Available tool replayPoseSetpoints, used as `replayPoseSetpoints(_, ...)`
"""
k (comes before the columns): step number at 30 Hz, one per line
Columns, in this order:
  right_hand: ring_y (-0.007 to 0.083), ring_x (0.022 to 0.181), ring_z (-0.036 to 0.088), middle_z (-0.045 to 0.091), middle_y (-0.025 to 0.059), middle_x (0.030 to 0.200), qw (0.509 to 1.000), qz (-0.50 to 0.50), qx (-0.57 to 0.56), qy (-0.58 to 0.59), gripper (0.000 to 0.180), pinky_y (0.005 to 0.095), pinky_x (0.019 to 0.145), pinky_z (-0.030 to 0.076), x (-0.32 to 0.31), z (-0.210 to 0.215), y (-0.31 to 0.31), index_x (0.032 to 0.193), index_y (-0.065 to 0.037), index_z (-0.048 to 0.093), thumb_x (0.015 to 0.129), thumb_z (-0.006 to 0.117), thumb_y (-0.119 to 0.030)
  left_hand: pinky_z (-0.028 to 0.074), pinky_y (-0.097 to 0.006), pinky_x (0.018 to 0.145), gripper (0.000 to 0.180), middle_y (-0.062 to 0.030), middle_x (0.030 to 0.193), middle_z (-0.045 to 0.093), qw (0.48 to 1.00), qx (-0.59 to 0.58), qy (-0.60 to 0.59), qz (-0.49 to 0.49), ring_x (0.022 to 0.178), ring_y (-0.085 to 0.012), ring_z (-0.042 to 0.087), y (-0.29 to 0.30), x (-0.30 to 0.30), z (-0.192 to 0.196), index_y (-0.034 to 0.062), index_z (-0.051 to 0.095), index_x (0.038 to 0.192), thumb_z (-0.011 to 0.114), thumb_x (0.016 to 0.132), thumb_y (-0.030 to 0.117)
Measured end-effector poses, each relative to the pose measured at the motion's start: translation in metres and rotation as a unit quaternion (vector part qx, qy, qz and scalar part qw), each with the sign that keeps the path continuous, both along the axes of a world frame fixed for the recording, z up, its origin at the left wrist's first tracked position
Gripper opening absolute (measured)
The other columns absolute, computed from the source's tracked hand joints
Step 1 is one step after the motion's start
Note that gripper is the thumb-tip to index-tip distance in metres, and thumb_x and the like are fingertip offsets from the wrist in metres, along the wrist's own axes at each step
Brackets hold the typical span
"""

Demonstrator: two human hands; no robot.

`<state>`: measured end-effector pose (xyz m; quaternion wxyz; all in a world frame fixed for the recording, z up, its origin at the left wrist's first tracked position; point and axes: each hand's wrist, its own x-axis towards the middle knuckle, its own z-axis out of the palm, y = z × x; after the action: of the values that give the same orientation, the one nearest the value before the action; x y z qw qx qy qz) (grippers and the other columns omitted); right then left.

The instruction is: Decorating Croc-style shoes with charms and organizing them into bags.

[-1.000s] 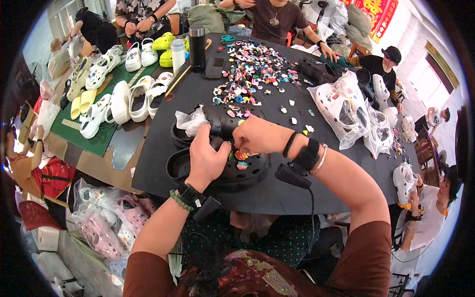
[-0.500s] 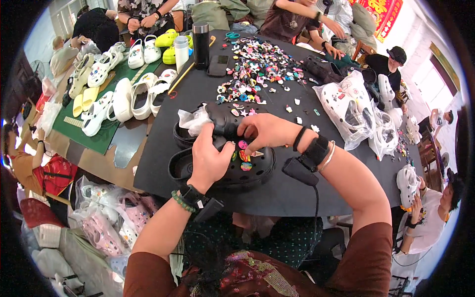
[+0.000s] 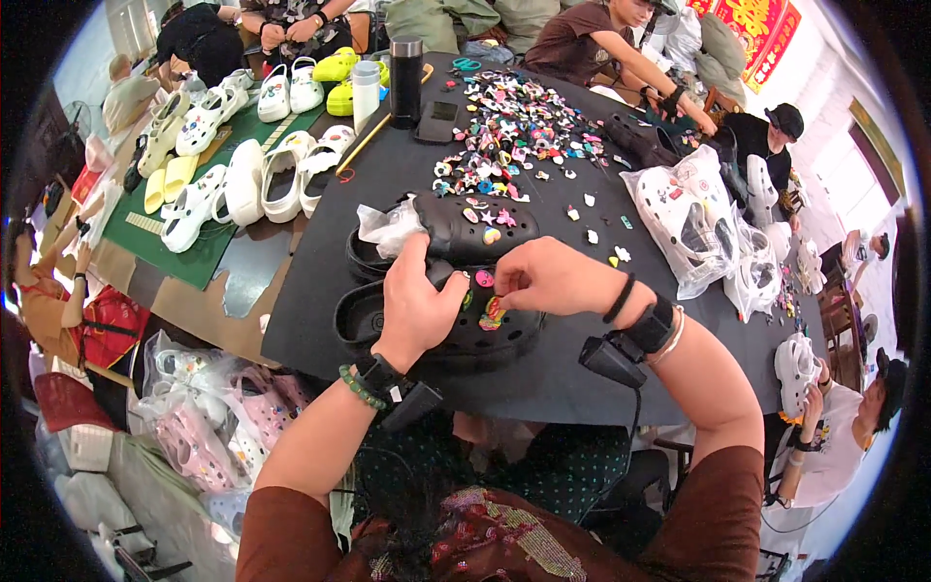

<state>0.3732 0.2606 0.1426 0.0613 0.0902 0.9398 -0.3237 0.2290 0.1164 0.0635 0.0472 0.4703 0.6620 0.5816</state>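
A black clog (image 3: 485, 339) lies on the black table (image 3: 553, 378) in front of me. My left hand (image 3: 419, 306) grips its top and side. My right hand (image 3: 543, 278) presses fingertips on a small colourful charm (image 3: 493, 312) on the clog's upper; a pink round charm (image 3: 484, 278) sits beside it. A second black clog (image 3: 465, 223) with several charms lies just behind, with crumpled clear plastic (image 3: 388, 225) at its left end.
A heap of small colourful charms (image 3: 509, 131) covers the far table. Bagged white clogs (image 3: 684, 213) lie right. White and yellow clogs (image 3: 242, 175) sit on a green mat left. A black flask (image 3: 406, 82) and white bottle (image 3: 366, 92) stand behind. Other people sit around.
My hands stay on the black clog; the right fingertips have shifted slightly over the charms. The view has tilted a little.
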Motion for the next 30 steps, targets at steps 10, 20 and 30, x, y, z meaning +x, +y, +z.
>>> replayPoseSetpoints(10,0.0241,0.075,0.067,0.067,0.0122,0.08,0.998,0.018,0.052,0.009,0.014,0.0358,0.066,0.05,-0.007,0.004,-0.002,0.094,-0.001,0.063,0.081,0.068,-0.006,0.049,-0.037,0.073,0.031,-0.0185,0.086,0.062,0.999,0.021,0.031,0.014,0.075,-0.0299,0.06,0.0,0.0,-0.002,-0.0031,0.052,0.099,0.066,0.073,0.006)
replayPoseSetpoints(20,0.0251,0.08,0.07,0.07,0.013,0.085,0.999,0.002,0.047,0.003,0.015,0.0343,0.072,0.054,-0.014,-0.007,-0.006,0.094,0.0,0.066,0.079,0.07,-0.004,0.048,-0.038,0.07,0.03,-0.0182,0.085,0.061,0.999,0.009,0.028,0.023,0.074,-0.0327,0.059,0.001,0.001,-0.001,-0.0024,0.051,0.099,0.066,0.074,0.006)
replayPoseSetpoints(30,0.0242,0.075,0.069,0.069,0.012,0.078,0.996,-0.033,0.038,0.071,0.018,0.0337,0.069,0.055,-0.009,-0.013,-0.014,0.088,-0.001,0.068,0.072,0.075,-0.008,0.047,-0.047,0.074,0.037,-0.0246,0.088,0.059,1.0,-0.011,0.003,0.002,0.084,-0.0454,0.059,-0.001,0.002,0.001,-0.0043,0.051,0.103,0.068,0.074,0.012)
